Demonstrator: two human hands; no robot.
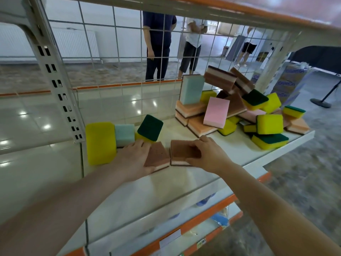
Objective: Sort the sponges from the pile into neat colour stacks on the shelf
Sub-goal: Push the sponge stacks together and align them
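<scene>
each hand (132, 157) (206, 154) grips a brown sponge (156, 154) (182, 151) on the shelf (166, 191).

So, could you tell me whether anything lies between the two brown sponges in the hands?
Nothing visible does. The left hand holds one brown sponge and the right hand grips the other brown sponge; their near corners almost meet on the bare shelf.

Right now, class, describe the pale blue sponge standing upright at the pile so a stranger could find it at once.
Start at the shelf and go to the jumbled sponge pile at its right end. At the pile's left edge, against the wire grid, the pale blue sponge stands upright on stacked orange sponges. It is the pile's only blue one.
</scene>
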